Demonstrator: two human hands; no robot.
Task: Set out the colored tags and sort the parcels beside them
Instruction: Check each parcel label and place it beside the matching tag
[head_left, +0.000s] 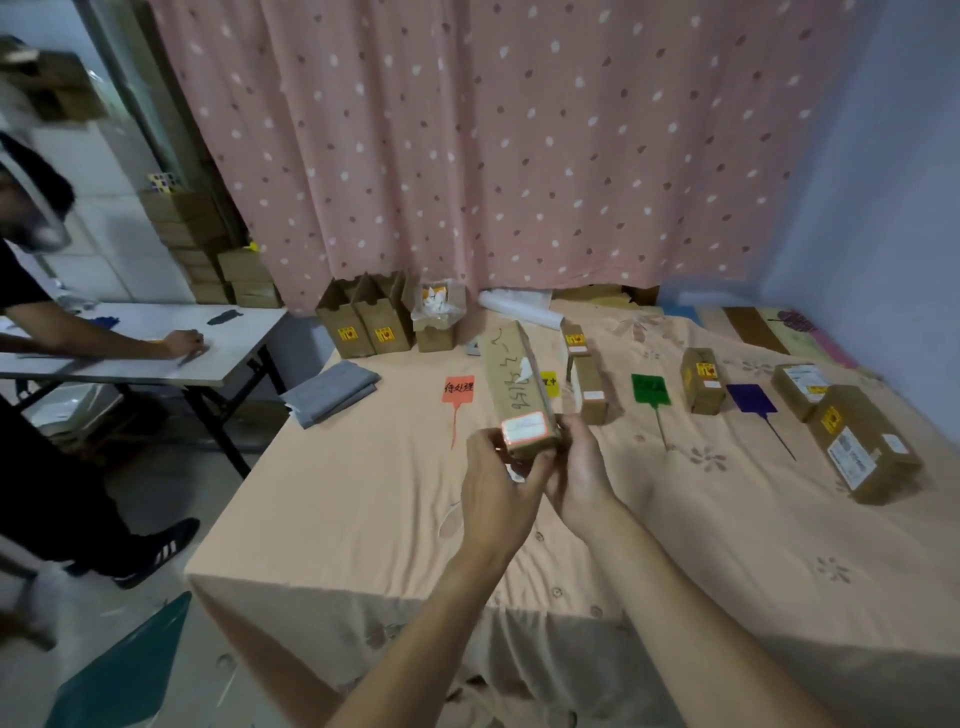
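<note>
both hands (535, 475) clamp the long brown cardboard parcel (519, 397) above the peach bedspread (363, 493), reading its label; next it needs a matching tag, perhaps the red tag (458, 388).

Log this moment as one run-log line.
hands: left and right hold parcel | tags out: red, yellow, green, purple | red: no parcel yet

A long brown parcel (519, 389), handwritten along its top and bearing a red-edged label on its near end, is being held tilted above the bed. Red (458, 389), yellow (549, 383), green (649, 389) and purple (750, 398) tags are lying in a row, with brown parcels (702, 381) lying beside them.
</note>
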